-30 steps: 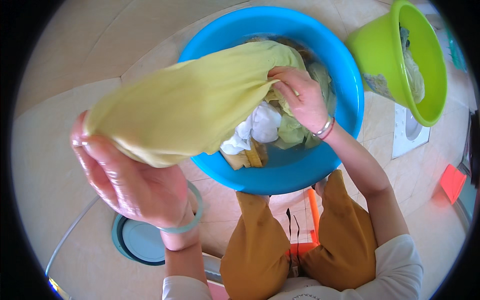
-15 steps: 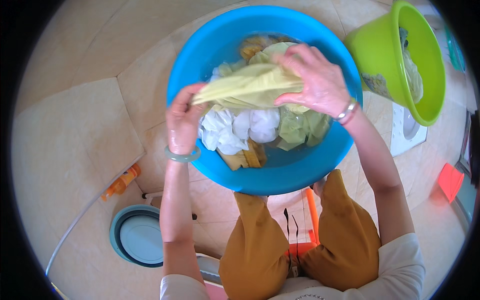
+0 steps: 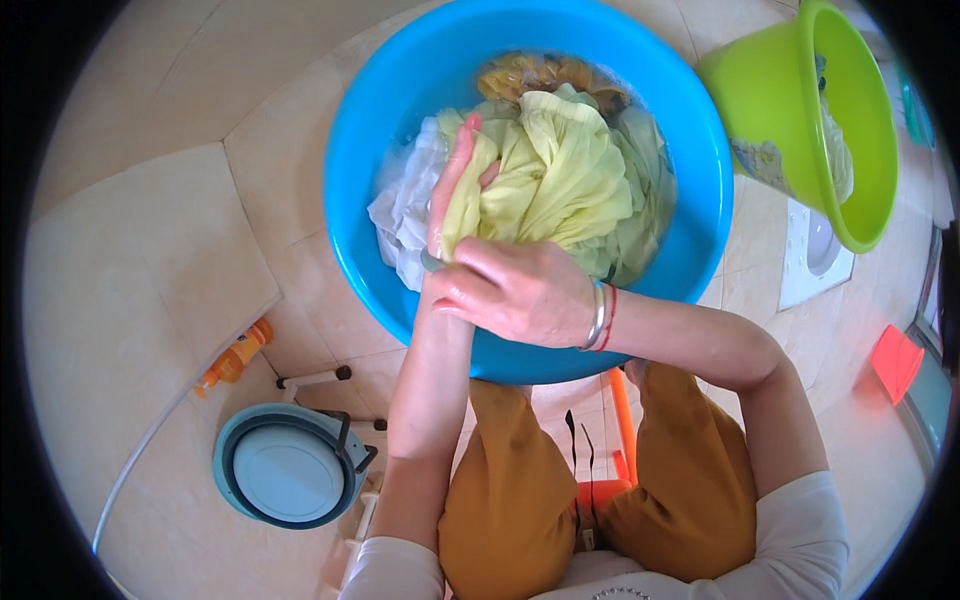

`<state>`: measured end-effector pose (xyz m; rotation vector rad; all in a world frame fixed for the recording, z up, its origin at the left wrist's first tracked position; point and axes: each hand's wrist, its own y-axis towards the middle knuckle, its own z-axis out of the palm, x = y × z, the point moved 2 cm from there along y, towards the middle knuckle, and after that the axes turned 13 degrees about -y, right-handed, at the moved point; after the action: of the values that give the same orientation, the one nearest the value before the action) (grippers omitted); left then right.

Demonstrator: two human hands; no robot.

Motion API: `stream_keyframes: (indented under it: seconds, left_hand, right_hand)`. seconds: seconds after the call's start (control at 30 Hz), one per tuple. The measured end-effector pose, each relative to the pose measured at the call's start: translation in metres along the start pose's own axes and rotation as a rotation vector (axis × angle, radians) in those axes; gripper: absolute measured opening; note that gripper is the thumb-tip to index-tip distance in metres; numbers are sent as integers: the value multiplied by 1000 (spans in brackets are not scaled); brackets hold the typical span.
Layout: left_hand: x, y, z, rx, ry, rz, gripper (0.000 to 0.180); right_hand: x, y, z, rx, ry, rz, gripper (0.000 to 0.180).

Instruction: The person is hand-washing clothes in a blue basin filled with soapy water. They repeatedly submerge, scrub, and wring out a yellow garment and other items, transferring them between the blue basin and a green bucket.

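A pale yellow-green cloth [image 3: 560, 170] lies bunched and wet in a large blue basin [image 3: 355, 190]. My left hand [image 3: 456, 190] has its fingers stretched long at the cloth's left side, with a fold of it held against the palm; one fingertip shows past the fold. My right hand [image 3: 525, 290] crosses over and is closed round my left wrist, beside the pale green bangle [image 3: 431, 262]. The cloth's lower end runs to its fingers; whether they also grip it is hidden. White cloth [image 3: 402, 215] lies to the left, brown cloth [image 3: 550, 78] at the far side.
A tilted lime-green bucket [image 3: 770, 100] with cloth inside stands right of the basin. A grey-blue collapsible basin [image 3: 290, 472] and an orange bottle [image 3: 236, 355] are at the left. A white floor fixture [image 3: 812, 255] and a red-orange object [image 3: 895, 365] are at the right.
The yellow-green cloth, held up between both hands before, now rests over the other laundry. My right hand has come down and left onto my left wrist; my left hand has moved right.
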<state>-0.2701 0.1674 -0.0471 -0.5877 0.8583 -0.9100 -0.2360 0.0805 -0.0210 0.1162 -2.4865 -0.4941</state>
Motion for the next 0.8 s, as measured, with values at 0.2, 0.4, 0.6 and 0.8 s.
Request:
stream_keyframes:
  seconds: [0.2, 0.4, 0.6, 0.8]
  left_hand:
    - [12, 25, -38, 193, -223, 136, 26]
    - [49, 26, -29, -39, -168, 127, 32]
    - [35, 45, -94, 399, -295, 68, 29]
    - [37, 25, -68, 118, -281, 221, 31]
  right_hand:
    - [-31, 26, 10, -206, -46, 61, 14]
    - [-115, 10, 44, 45, -86, 478, 11]
    - [-22, 3, 42, -73, 19, 204, 20]
    - [-63, 18, 54, -84, 14, 241, 30]
